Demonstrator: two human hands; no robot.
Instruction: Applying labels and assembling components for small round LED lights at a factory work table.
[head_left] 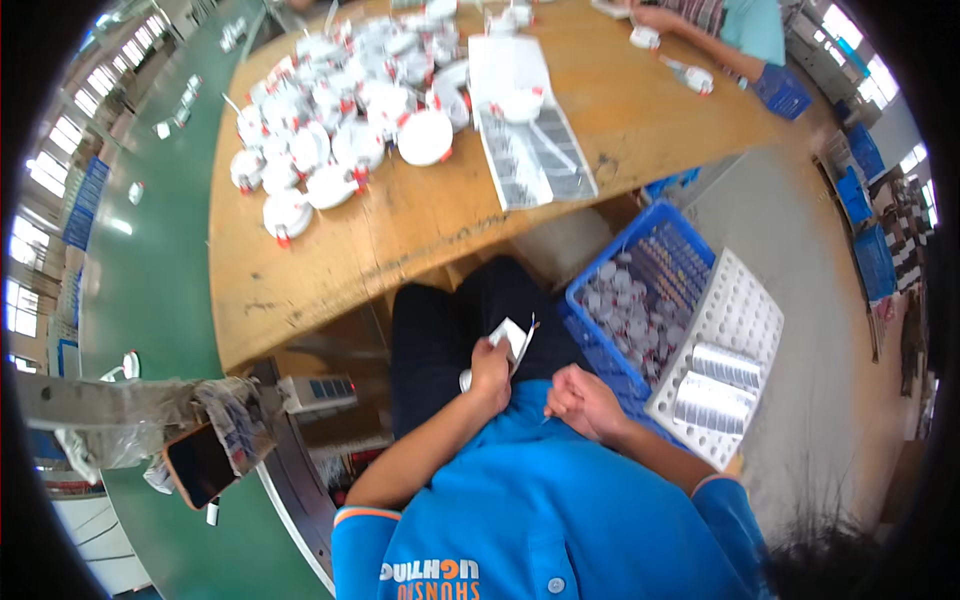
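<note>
Over my lap, my left hand [490, 372] is closed round a white flat-sided piece [513, 340] with thin wire ends at its far corner. Part of a round white thing [465, 380] shows beside that hand; whether it is joined to the piece cannot be seen. My right hand [584, 402] is apart from it, close to my shirt front, with its fingers curled together. Whatever lies inside those fingers is hidden. Ahead, a heap of round white lamps [425, 137] with red parts covers the left of the wooden table [370, 265].
Right of the heap lies a printed sheet [545, 165] with a lamp on it. By my right side, a blue crate [590, 318] holds small white-and-red pieces, and a white perforated board [745, 315] leans over it. A phone [200, 465] is mounted at left. Another person's arm [690, 30] rests far right.
</note>
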